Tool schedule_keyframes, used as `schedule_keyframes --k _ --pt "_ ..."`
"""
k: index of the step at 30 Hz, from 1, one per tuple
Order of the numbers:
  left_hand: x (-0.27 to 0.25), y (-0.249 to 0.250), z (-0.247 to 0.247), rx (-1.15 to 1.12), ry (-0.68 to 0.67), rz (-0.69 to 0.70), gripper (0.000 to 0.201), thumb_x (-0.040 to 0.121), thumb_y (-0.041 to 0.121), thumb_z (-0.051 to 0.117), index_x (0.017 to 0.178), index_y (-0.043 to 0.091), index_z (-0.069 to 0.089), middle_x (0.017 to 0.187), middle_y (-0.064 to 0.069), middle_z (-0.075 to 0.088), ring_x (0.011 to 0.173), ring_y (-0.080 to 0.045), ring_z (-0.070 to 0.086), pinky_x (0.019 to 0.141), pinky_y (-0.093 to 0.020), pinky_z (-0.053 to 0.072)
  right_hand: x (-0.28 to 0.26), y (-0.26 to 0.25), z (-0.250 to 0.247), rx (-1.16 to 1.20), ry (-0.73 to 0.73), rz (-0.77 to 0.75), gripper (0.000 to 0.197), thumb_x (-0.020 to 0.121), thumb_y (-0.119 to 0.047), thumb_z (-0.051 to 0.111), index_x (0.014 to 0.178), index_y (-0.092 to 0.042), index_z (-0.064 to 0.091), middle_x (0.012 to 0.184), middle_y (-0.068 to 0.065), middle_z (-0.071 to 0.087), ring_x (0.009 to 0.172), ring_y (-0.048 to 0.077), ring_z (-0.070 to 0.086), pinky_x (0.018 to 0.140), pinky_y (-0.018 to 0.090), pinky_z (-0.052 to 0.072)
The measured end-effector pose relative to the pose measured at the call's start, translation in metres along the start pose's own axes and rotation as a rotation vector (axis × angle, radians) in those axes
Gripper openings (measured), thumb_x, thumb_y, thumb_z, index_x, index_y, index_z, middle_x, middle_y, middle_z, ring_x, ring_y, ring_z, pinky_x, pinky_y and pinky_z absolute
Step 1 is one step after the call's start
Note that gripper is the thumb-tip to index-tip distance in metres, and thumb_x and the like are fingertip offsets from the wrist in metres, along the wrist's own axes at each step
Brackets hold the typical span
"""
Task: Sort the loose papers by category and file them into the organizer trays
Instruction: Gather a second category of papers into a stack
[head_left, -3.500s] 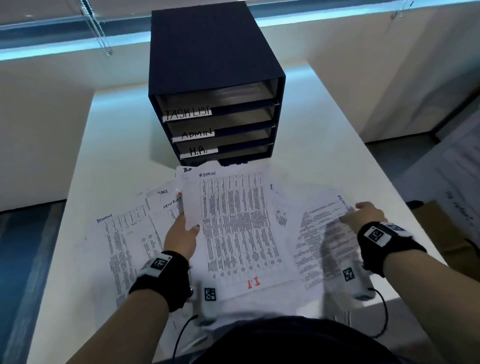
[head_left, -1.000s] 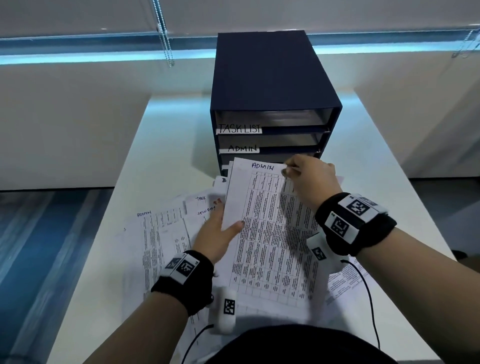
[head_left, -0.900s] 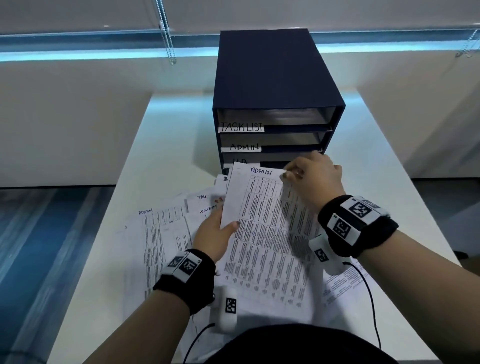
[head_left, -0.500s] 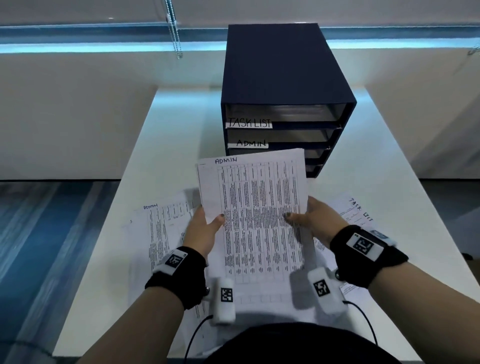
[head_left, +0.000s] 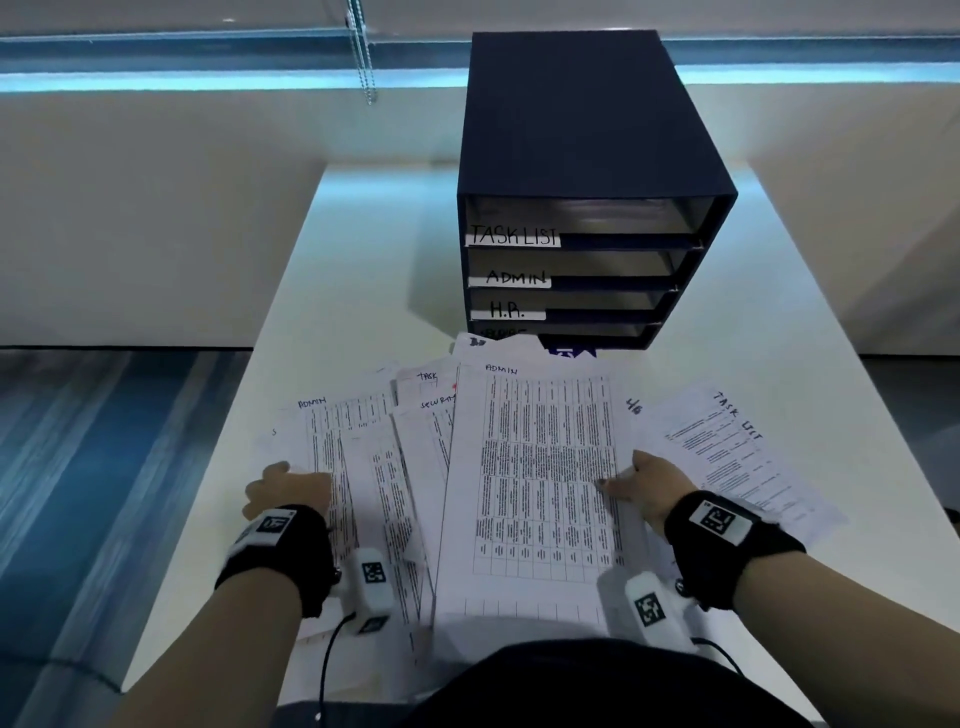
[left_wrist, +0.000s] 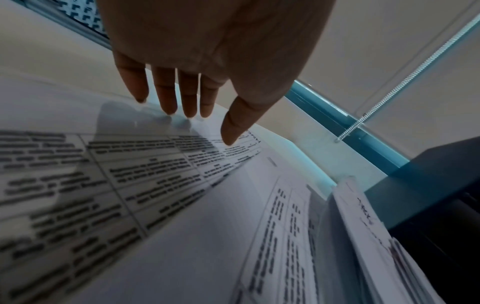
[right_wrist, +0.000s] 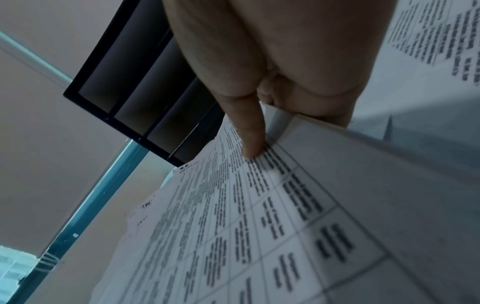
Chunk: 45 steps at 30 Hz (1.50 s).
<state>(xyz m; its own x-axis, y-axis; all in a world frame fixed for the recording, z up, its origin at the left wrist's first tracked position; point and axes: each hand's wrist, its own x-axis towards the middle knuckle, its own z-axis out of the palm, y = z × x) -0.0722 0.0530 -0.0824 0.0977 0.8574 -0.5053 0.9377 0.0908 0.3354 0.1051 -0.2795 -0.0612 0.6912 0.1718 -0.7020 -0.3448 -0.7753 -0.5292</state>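
**Head view: one ADMIN sheet pinched, the other under an open hand**

Right wrist view shows the right hand (right_wrist: 280, 61) with thumb on top and fingers (right_wrist: 322, 107) curled beneath the right edge of the ADMIN sheet (head_left: 540, 483), clamped on it (the thumb tip lies on the printed grid). The left hand (head_left: 285, 488) has its fingers (left_wrist: 166, 92) straight and slightly apart, tips touching a second ADMIN-marked sheet (head_left: 332, 452) at the left of the loose papers (head_left: 415, 467).

These papers lie fanned and overlapping on the white table (head_left: 363, 260), with a TASK LIST sheet (head_left: 737, 457) at the right, just beside the right hand. Behind the pile stands the dark blue organizer (head_left: 587, 156), its trays labelled TASK LIST, ADMIN and H.R.; the lowest label is partly hidden by paper.
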Motion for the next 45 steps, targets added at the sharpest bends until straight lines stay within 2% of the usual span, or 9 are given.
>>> schedule_keyframes --k 5,9,14,23,26,29,33,39,45 --pt "0.010 -0.006 0.000 -0.011 0.004 -0.046 0.074 0.073 0.033 0.068 0.139 0.020 0.035 0.138 -0.015 0.031 0.120 -0.040 0.044 0.101 -0.051 0.039 0.017 0.009 0.006 -0.025 0.020 -0.030 0.043 0.082 -0.010 0.068 0.123 -0.003 0.055 0.123 0.019 0.061 0.114 0.034 0.058 0.099 0.043 0.047" --pt "0.012 -0.006 0.003 -0.098 0.037 -0.035 0.068 0.074 0.030 0.072 0.133 0.015 0.042 0.136 -0.017 0.036 0.115 -0.040 0.049 0.098 -0.049 0.042 0.011 0.009 0.007 -0.058 0.070 0.008 0.049 0.089 -0.017 0.063 0.129 0.006 0.045 0.131 0.019 0.052 0.120 0.031 0.051 0.096 0.029 0.040" --pt "0.015 -0.012 0.000 -0.278 0.039 0.035 0.045 0.078 0.026 0.070 0.119 0.019 0.052 0.118 -0.016 0.058 0.100 -0.038 0.059 0.080 -0.039 0.050 0.015 0.018 0.008 -0.041 0.091 -0.044 0.049 0.086 -0.024 0.066 0.126 0.000 0.050 0.127 0.014 0.057 0.114 0.030 0.055 0.098 0.032 0.043" --pt "-0.009 -0.007 -0.011 -0.172 0.187 0.198 0.021 0.082 0.033 0.064 0.100 0.022 0.064 0.129 -0.012 0.045 0.119 -0.037 0.041 0.098 -0.048 0.041 0.021 0.019 0.007 -0.045 0.090 -0.061 0.037 0.085 -0.019 0.067 0.113 0.002 0.055 0.109 0.018 0.065 0.101 0.032 0.061 0.084 0.034 0.048" --pt "-0.017 -0.007 -0.012 -0.320 0.197 0.338 0.019 0.085 0.023 0.063 0.101 0.012 0.063 0.119 -0.012 0.053 0.113 -0.033 0.049 0.090 -0.038 0.041 0.023 0.021 0.008 -0.015 0.080 -0.062 0.037 0.084 -0.019 0.069 0.111 0.001 0.056 0.108 0.017 0.065 0.100 0.031 0.061 0.089 0.037 0.050" --pt "-0.028 -0.007 -0.016 -0.452 0.163 0.342 0.020 0.088 0.017 0.060 0.107 0.011 0.056 0.111 -0.008 0.057 0.105 -0.026 0.054 0.082 -0.029 0.036 0.023 0.021 0.009 -0.027 0.068 -0.062 0.036 0.085 -0.021 0.068 0.109 0.002 0.054 0.103 0.011 0.061 0.093 0.026 0.057 0.072 0.031 0.048" --pt "-0.036 -0.004 -0.033 -0.517 0.215 0.376 0.036 0.086 0.008 0.062 0.119 0.019 0.049 0.113 -0.009 0.057 0.092 -0.022 0.053 0.080 -0.031 0.040 0.020 0.020 0.011 -0.013 0.074 -0.067 0.049 0.085 -0.021 0.068 0.126 0.000 0.051 0.122 0.015 0.060 0.110 0.031 0.056 0.091 0.033 0.044" --pt "-0.058 0.035 -0.085 -0.524 0.385 0.571 0.019 0.091 0.014 0.054 0.108 0.014 0.062 0.098 -0.003 0.061 0.084 -0.016 0.054 0.073 -0.026 0.039 0.017 0.020 0.008 0.008 0.088 -0.087 0.032 0.086 -0.019 0.066 0.109 0.002 0.057 0.107 0.019 0.065 0.100 0.034 0.061 0.093 0.046 0.049" --pt "-0.095 0.068 -0.135 -0.627 0.540 0.887 0.014 0.087 0.022 0.053 0.095 0.026 0.064 0.077 0.015 0.057 0.069 -0.007 0.052 0.060 -0.011 0.037 0.011 0.019 0.010 0.140 0.085 -0.109 0.030 0.090 -0.010 0.060 0.119 -0.004 0.059 0.109 0.012 0.066 0.097 0.029 0.063 0.089 0.040 0.052"
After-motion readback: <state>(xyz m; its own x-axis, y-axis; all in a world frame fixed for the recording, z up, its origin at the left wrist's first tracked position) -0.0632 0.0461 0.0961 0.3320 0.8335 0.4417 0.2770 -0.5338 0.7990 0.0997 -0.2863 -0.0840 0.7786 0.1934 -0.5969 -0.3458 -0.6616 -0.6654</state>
